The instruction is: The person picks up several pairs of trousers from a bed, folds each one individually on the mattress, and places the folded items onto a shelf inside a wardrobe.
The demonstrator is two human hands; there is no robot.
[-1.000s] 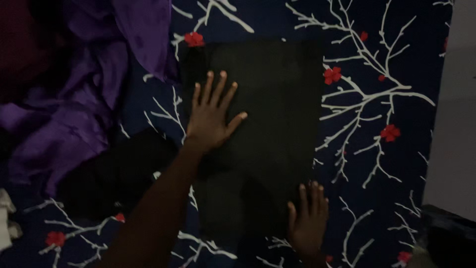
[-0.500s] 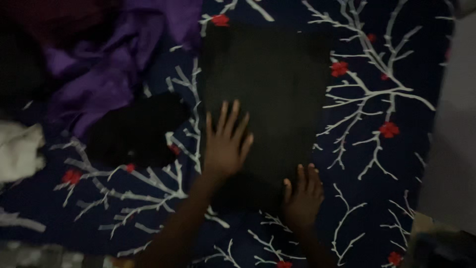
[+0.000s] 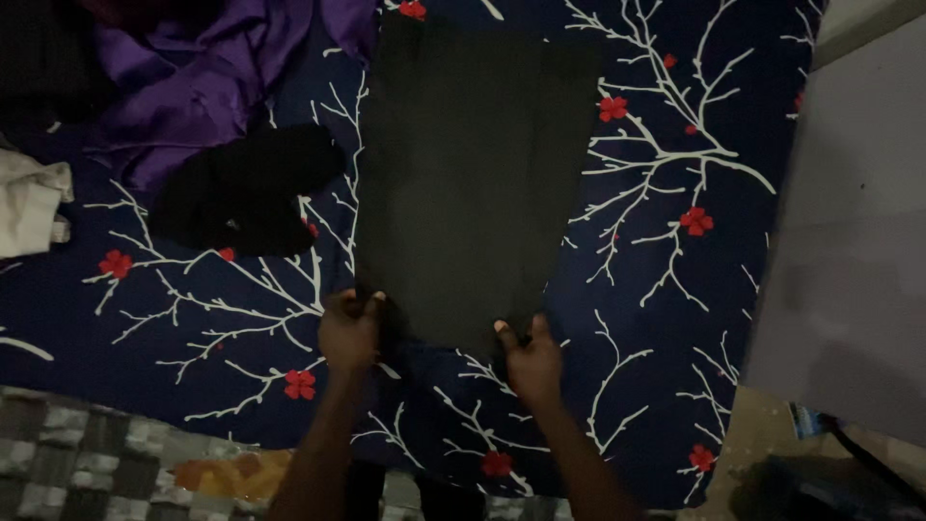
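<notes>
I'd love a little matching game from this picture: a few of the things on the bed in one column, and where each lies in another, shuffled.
Things:
1. flat black garment
2. purple cloth
3. small black cloth
4. white cloth

Places:
a. at the far left edge of the bedsheet
b. bunched at the top left
c. spread in the middle, its near corners pinched by the left hand and right hand
d. between the purple cloth and the flat garment

Pairs: 1-c, 2-b, 3-d, 4-a

Black garment [image 3: 473, 183]: matt cloth (smooth, flat). Purple fabric [image 3: 193, 77]: glossy satin. Bedsheet [image 3: 675, 289]: printed matt cloth.
</notes>
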